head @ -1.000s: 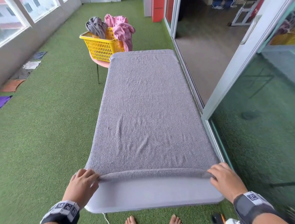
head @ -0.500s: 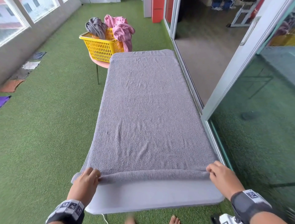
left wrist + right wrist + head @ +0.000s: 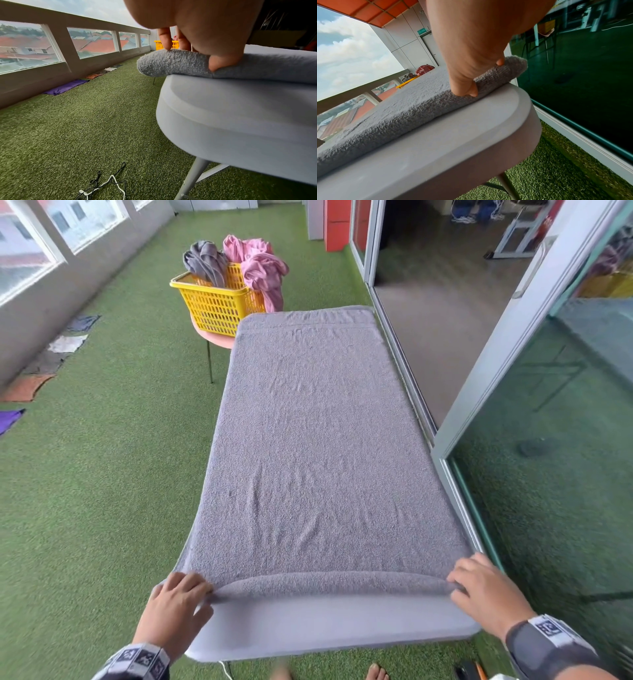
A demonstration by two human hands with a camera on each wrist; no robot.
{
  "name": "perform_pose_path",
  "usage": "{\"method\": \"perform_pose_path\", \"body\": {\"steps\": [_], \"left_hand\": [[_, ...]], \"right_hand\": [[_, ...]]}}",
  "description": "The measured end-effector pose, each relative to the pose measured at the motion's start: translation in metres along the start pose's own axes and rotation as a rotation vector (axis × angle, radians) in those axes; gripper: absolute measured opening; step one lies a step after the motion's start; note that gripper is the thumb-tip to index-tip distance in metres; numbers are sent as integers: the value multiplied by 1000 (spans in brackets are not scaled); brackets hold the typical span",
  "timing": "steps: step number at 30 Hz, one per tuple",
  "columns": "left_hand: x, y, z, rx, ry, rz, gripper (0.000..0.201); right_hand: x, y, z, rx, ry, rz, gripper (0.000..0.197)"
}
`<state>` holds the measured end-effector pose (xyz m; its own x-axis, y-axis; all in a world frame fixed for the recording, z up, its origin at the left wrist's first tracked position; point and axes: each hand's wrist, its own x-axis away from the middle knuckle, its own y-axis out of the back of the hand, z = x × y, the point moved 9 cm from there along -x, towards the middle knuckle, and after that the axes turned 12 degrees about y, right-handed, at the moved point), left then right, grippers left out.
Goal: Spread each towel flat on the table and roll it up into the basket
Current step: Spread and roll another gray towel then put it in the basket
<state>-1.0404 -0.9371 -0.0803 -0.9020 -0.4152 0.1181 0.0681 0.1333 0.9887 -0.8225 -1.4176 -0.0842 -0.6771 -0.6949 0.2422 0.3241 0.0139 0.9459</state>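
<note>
A grey towel (image 3: 315,440) lies flat along the white table (image 3: 329,628), its near edge turned over into a thin roll (image 3: 329,583). My left hand (image 3: 178,604) pinches the roll's left end (image 3: 171,62), thumb below and fingers on top. At the right end (image 3: 508,70) my right hand (image 3: 479,590) grips the roll the same way. A yellow basket (image 3: 215,302) stands beyond the table's far left corner, holding a grey towel (image 3: 205,263) and pink towels (image 3: 260,268).
The basket sits on a small pink table (image 3: 212,338). A glass sliding door (image 3: 548,440) and its frame run close along the table's right side. Green turf (image 3: 102,474) covers the floor, with cloths (image 3: 65,344) by the left wall and cables (image 3: 102,186) near my feet.
Both hands have shifted slightly forward along the table with the towel's near edge, and the rolled fold looks a little thicker. The rest of the towel has stayed put.
</note>
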Motion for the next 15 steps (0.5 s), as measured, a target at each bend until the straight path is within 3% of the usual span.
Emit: {"method": "perform_pose_path", "body": {"steps": [4,9,11,13,15], "left_hand": [[5,0,-1,8,21,-22,13],[-2,5,-1,-1,57,-93,9],[-5,9,-4,62,58,-101,18],[-9,10,-5,137,61,-100,5],[-13,5,-4,203,97,-69,24]], "right_hand": [[-2,1,-5,-37,-22,1,18],[-17,6,-11,-103,-65,-32,17],[-19,11,-13,-127,-111,-73,17],[-21,16,-13,-131,-137,-128,20],[-20,18,-11,-109,-131,-165,21]]}}
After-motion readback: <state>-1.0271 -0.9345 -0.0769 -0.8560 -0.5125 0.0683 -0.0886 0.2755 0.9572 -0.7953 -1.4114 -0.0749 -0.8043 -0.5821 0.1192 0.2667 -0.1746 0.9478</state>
